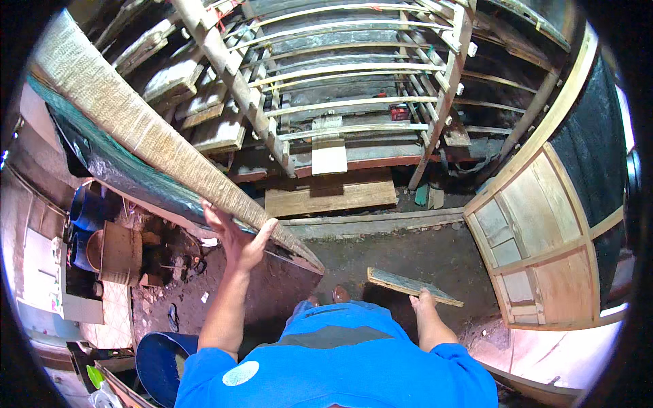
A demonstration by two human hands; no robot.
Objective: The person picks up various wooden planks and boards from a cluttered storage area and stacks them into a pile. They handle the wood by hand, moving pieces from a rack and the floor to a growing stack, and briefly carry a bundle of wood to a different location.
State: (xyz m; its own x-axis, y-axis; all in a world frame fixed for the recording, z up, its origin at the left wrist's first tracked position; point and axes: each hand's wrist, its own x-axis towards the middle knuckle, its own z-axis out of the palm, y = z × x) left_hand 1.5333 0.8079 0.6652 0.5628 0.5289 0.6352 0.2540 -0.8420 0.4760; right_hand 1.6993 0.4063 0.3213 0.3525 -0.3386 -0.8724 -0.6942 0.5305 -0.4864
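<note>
On the left, my left hand [239,243] grips the edge of a tall door-like panel [160,132], thumb on one side and fingers reaching to the other. The panel's long face is pale and rough-textured, and dark green sheeting covers its outer side. My right hand [424,303] holds a short flat wooden board [408,285] low on the right. The board is grey on top with pale edges and tilts down to the right, its free end pointing left. The fingers beneath it are partly hidden.
Ahead stands a slatted wooden rack [354,102] over a raised sill [381,223]. A wooden-framed door [537,251] with dark netting stands open on the right. To the left are blue barrels [88,207], a rusty drum [121,253], a sandal [173,317] and a blue tub [160,364].
</note>
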